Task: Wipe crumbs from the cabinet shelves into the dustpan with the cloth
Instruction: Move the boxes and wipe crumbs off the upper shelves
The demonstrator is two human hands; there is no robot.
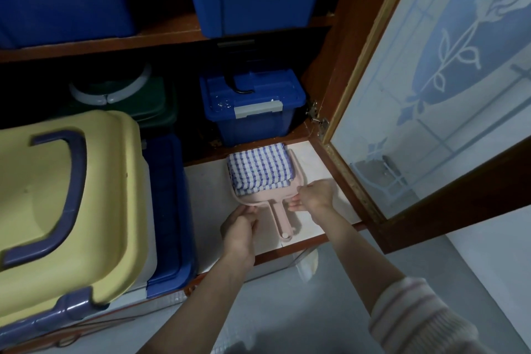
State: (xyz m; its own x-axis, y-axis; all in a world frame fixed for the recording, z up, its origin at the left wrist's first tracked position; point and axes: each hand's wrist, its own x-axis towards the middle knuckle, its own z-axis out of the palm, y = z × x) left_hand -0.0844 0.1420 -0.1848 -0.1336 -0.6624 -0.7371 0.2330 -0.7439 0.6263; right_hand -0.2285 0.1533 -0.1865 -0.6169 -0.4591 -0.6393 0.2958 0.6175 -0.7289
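Both forearms (201, 282) reach fwd; left grip (240, 224) & right grip (311, 195) pinch dustpan (258, 199) rear corners, cloth (260, 167) inside.

Bare ledge (207, 190) flanks the dustpan (260, 200), hemmed by blue box (253, 112) behind, yellow-lidded bin (57, 195) left, door (431, 95) right.

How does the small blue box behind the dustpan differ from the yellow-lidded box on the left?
The blue box has a blue lid with a grey latch; the yellow-lidded box has a purple handle. The blue box sits further back; the yellow-lidded box juts forward. Both are closed plastic boxes.
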